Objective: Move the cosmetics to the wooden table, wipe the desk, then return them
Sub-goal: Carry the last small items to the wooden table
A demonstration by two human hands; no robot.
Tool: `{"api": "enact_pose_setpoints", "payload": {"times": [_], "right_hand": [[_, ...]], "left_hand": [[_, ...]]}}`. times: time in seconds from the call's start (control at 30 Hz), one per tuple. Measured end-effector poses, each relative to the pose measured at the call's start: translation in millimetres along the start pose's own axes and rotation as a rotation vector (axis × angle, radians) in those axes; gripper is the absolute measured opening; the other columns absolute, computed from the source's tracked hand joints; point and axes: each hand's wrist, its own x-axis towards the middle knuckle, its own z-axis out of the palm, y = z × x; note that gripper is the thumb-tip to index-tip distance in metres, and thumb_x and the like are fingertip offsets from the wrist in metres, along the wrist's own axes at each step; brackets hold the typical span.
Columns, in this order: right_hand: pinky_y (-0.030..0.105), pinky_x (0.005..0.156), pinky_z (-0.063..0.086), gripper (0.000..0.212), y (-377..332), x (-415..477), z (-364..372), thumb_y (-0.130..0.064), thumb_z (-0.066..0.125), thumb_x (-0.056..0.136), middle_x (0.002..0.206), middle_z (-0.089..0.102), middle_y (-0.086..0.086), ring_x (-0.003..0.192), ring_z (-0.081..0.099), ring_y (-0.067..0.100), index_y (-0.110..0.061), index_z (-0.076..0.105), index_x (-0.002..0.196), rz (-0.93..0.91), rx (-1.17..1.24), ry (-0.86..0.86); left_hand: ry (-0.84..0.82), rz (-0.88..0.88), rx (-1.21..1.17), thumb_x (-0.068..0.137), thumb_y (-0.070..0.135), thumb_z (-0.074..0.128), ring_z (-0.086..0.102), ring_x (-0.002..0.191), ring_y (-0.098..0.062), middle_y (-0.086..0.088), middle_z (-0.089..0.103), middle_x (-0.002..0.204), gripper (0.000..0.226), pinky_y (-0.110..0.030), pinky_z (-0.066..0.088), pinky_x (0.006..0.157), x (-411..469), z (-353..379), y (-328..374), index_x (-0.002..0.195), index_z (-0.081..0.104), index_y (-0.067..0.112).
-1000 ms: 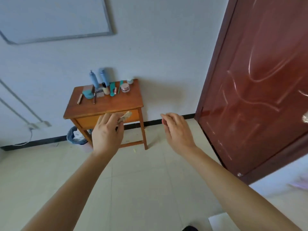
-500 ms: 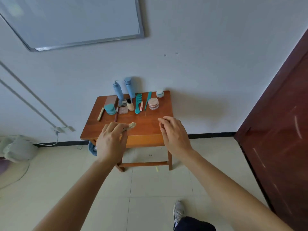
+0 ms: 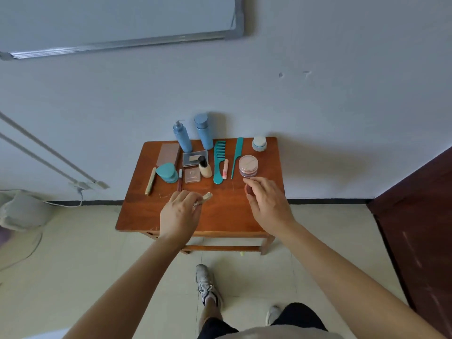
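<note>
Since half a second back you've closed in on the wooden table (image 3: 146,216). It fills more of the view, both hands now reach over its top, and the door is down to a sliver at right.

Your left hand (image 3: 179,214) is curled round a beige stick-like cosmetic (image 3: 205,198) over the near-middle of the top. I can't tell whether it touches the wood. Your right hand (image 3: 267,204) pinches a dark red round piece (image 3: 249,190) at the fingertips, just near of the pink stacked jar (image 3: 248,166). It's too small to say what it is.

Step, as I read it: first stage, carrying cosmetics over, and these are likely among the last. The others already sit along the far half, including two blue bottles (image 3: 182,138), a foundation bottle (image 3: 204,166) and a wide-tooth comb (image 3: 219,162).

Next move calls for lowering both pieces onto the bare near strip. Let go without knocking the jar or the tail comb (image 3: 237,156), which are close to your right fingertips.

Stick: the long axis runs near-left to far-right, roughly level. The free end points far right, toward the wide-tooth comb's handle. The other end is hidden inside your hand.
</note>
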Motion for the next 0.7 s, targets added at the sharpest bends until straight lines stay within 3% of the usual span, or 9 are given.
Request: {"api": "enact_pose_setpoints", "payload": {"times": [0.27, 0.33, 0.37, 0.43, 0.5, 0.57, 0.7], "right_hand": [[0.028, 0.1, 0.045, 0.043, 1.6, 55.1, 38.0, -0.029, 0.051, 0.101, 0.136, 0.051, -0.002, 0.123, 0.048, 0.015, -0.023, 0.044, 0.143, 0.256, -0.11, -0.051], [0.027, 0.1, 0.045, 0.042, -2.1, 64.1, 50.8, -0.029, 0.051, 0.101, 0.136, 0.052, -0.003, 0.123, 0.048, 0.014, -0.023, 0.045, 0.142, 0.315, -0.117, -0.062], [0.026, 0.1, 0.045, 0.042, -4.2, 68.8, 57.6, -0.03, 0.051, 0.101, 0.136, 0.053, -0.004, 0.123, 0.048, 0.014, -0.024, 0.046, 0.141, 0.342, -0.121, -0.069], [0.026, 0.101, 0.045, 0.041, -10.5, 76.8, 71.1, -0.033, 0.05, 0.101, 0.136, 0.052, -0.005, 0.124, 0.047, 0.012, -0.025, 0.045, 0.141, 0.395, -0.125, -0.089], [0.026, 0.101, 0.045, 0.041, -17.8, 82.4, 83.7, -0.035, 0.049, 0.101, 0.137, 0.051, -0.005, 0.125, 0.047, 0.012, -0.026, 0.045, 0.141, 0.434, -0.108, -0.113], [0.024, 0.099, 0.045, 0.041, -23.7, 85.9, 96.9, -0.036, 0.049, 0.101, 0.137, 0.051, -0.006, 0.124, 0.047, 0.012, -0.027, 0.045, 0.14, 0.441, -0.091, -0.149], [0.024, 0.095, 0.049, 0.039, -29.5, 91.5, 123.8, -0.03, 0.051, 0.101, 0.133, 0.051, -0.006, 0.119, 0.048, 0.012, -0.025, 0.047, 0.139, 0.382, -0.102, -0.231]], "left_hand": [[-0.316, 0.07, 0.008, 0.082, 0.017, 0.077, 0.058, 0.078, -0.015, 0.002, 0.066, 0.089, 0.016, -0.02, 0.044, 0.058, 91.0, 75.3, -62.6, 0.095, 0.067, 0.02], [-0.406, 0.148, 0.043, 0.085, 0.018, 0.075, 0.06, 0.091, -0.018, 0.001, 0.065, 0.101, 0.023, -0.025, 0.05, 0.069, 99.7, 89.4, -75.1, 0.106, 0.066, 0.021], [-0.487, 0.194, 0.075, 0.089, 0.021, 0.069, 0.057, 0.105, -0.02, 0.0, 0.062, 0.115, 0.028, -0.03, 0.052, 0.082, 102.0, 95.0, -81.2, 0.117, 0.062, 0.022], [-0.663, 0.275, 0.141, 0.097, 0.028, 0.056, 0.042, 0.13, -0.025, -0.002, 0.045, 0.142, 0.039, -0.039, 0.041, 0.104, 99.0, 104.7, -97.0, 0.135, 0.049, 0.026], [-0.792, 0.31, 0.179, 0.101, 0.034, 0.045, 0.021, 0.144, -0.029, -0.006, 0.021, 0.159, 0.047, -0.046, 0.027, 0.114, 87.4, 109.3, -113.4, 0.146, 0.035, 0.028], [-0.861, 0.329, 0.173, 0.103, 0.04, 0.037, 0.004, 0.149, -0.03, -0.006, 0.0, 0.163, 0.055, -0.047, 0.014, 0.119, 73.9, 113.1, -130.4, 0.153, 0.018, 0.028], [-0.877, 0.4, 0.168, 0.102, 0.047, 0.032, -0.009, 0.149, -0.027, -0.004, -0.012, 0.162, 0.063, -0.044, -0.001, 0.118, 67.6, 114.0, -147.4, 0.155, 0.002, 0.029]]}}
